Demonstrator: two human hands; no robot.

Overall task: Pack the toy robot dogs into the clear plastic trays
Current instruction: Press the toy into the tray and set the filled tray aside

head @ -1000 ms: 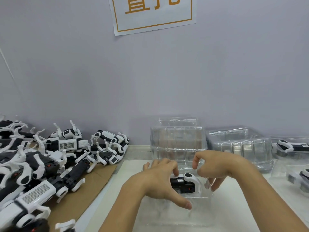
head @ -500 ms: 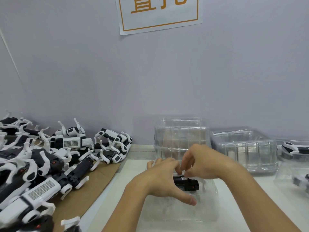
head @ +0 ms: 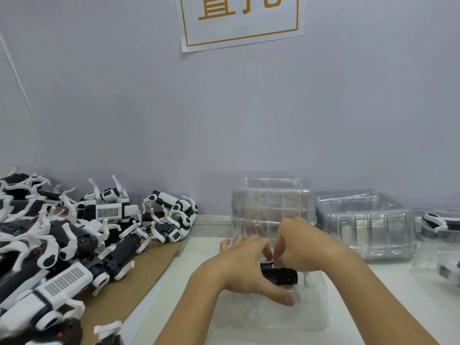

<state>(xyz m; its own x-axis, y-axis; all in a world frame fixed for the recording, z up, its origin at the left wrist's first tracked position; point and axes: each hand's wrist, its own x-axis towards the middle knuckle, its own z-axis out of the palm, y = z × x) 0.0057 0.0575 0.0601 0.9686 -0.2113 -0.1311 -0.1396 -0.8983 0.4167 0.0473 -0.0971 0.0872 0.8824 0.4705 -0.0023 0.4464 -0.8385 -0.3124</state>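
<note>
White tabletop [head: 388, 290] runs before us to a pale grey wall [head: 249, 115]. Nearest us, our left hand [head: 245, 267] lies spread over a toy dog [head: 281, 275], fingers on its top and thumb stretched along the near side. Our right hand [head: 305, 247] curls down from above, fingertips pinching the dog's top edge. Only its glossy black body with a small red dot shows, sunk in a clear tray [head: 313, 317]. To our left a heap of dogs [head: 69, 242], black and white with curved white legs, lies on cardboard [head: 139, 282]. Farther back stand stacked clear trays [head: 271, 205] and more trays [head: 366, 225]; at the far right another tray holds a packed dog [head: 438, 221]. A sign [head: 239, 18] hangs on the wall.
</note>
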